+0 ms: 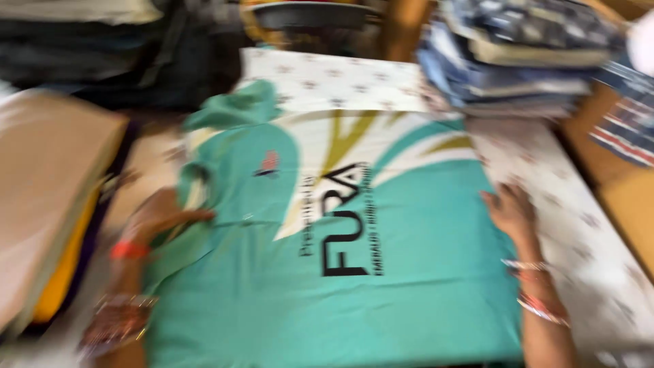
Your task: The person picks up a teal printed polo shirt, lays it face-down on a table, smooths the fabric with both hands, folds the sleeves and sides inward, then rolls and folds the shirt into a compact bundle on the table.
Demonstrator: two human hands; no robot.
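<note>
Head view: 2 hands (pixel 160 218) (pixel 511 211), 1 teal shirt (pixel 381 272).

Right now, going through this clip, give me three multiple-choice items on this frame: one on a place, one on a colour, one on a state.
1. Where does the right hand rest?
A. on the right edge of the shirt
B. on the stack of folded cloth
C. in the air above the table

2. What is the main colour of the shirt?
A. red
B. teal green
C. black

3. How does the shirt lie?
A. hung on a hanger
B. rolled into a ball
C. spread flat on the patterned cloth

Answers:
1 A, the palm lies flat at the shirt's right edge.
2 B, teal covers most of it, with white and gold rays.
3 C, it lies open, the left hand at its sleeve side; the stack of folded cloth sits beyond.
</note>
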